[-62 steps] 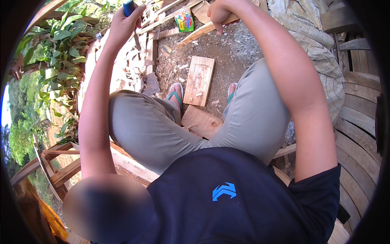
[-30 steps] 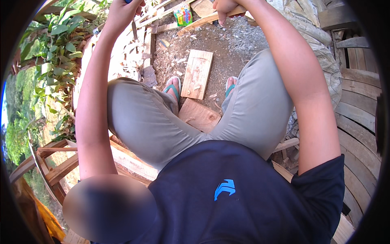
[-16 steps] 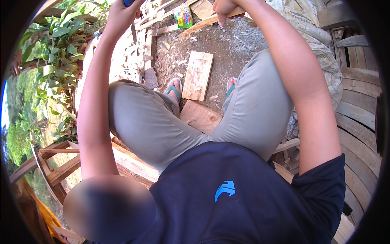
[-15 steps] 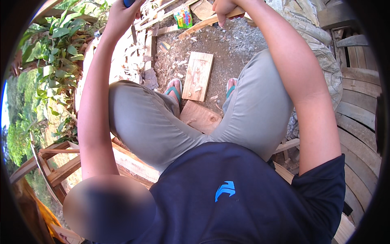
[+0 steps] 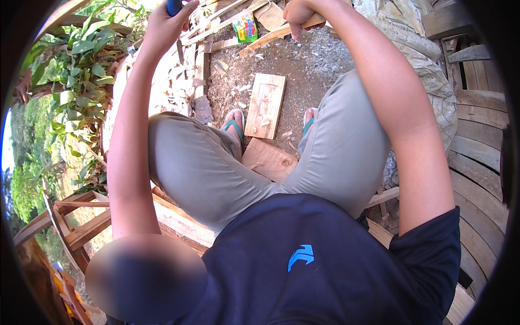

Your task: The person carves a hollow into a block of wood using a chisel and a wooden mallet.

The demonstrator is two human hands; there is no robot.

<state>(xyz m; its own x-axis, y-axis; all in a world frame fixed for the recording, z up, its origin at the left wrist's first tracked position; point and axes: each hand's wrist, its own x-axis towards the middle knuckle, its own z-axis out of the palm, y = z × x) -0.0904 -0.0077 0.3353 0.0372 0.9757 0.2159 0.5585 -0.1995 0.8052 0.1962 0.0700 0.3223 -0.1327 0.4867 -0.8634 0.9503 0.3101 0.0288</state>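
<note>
At the upper left, my left hand is closed around the blue handle of a tool. A narrow dark strip, perhaps its blade, shows just below that hand; the rest of it is out of frame or hidden. My right hand, near the top edge, grips a split wooden stick whose tapered end points left toward the ground. Between my sandalled feet lies a flat, pale wooden board with shavings on it. A second, browner board lies closer to me, partly hidden by my legs.
A green and yellow packet lies among wood strips and chips. Leafy plants grow at the left. Pale sacking and a curved wooden slat structure stand at the right. Timber is behind my left leg.
The ground, boards and both hands appear slightly lower in the picture, with a little more of the blue handle showing. Both hands keep their holds.
</note>
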